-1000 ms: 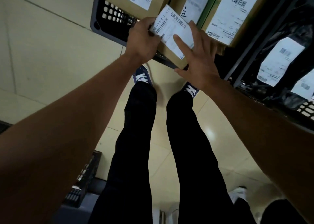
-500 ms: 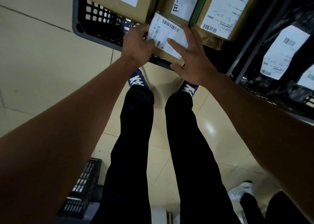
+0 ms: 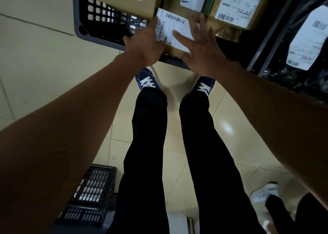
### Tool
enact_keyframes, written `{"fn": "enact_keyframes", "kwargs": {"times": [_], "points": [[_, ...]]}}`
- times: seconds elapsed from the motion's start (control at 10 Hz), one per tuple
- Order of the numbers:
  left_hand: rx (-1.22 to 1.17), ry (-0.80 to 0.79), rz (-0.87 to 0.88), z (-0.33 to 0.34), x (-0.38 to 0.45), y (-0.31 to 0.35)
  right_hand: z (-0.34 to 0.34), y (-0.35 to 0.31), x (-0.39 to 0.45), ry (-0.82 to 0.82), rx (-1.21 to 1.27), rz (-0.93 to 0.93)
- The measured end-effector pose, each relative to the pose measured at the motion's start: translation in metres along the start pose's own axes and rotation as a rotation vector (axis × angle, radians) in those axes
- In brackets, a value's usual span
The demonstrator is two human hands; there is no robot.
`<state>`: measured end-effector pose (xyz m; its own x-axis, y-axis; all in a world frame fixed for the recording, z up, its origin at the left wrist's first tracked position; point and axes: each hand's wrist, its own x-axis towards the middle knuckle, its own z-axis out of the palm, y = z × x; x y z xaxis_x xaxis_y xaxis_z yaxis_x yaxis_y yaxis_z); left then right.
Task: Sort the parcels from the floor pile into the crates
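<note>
At the near edge of the black crate (image 3: 99, 29), a person is settling a small brown parcel (image 3: 174, 37) in among the boxes already packed there; the left hand (image 3: 145, 44) grips its left end with curled fingers, while the right hand (image 3: 200, 51) lies flat and spread on its white label. This looks like the placing step, nearly done. Next, I'd judge, both hands must let go and return to the floor pile, which is out of sight.
</note>
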<state>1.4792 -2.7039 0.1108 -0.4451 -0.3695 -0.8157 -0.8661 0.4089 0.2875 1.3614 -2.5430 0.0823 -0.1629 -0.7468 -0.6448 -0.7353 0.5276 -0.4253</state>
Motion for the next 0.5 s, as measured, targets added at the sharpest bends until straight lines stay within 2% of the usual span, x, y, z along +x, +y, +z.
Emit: {"fn": "enact_keyframes", "kwargs": {"times": [0.1,0.3,0.4,0.5], "points": [[0.066,-0.032,0.006,0.0,0.004,0.0,-0.004,-0.002,0.0,-0.047,-0.019,0.022],[0.042,-0.017,0.005,-0.002,0.003,-0.002,-0.014,-0.01,-0.003,-0.103,0.01,0.065],[-0.017,0.061,0.002,-0.006,-0.005,-0.004,-0.019,-0.021,-0.012,-0.071,0.062,0.114],[-0.126,0.068,0.038,-0.014,-0.015,-0.004,-0.022,-0.029,-0.022,-0.033,0.119,0.171]]}}
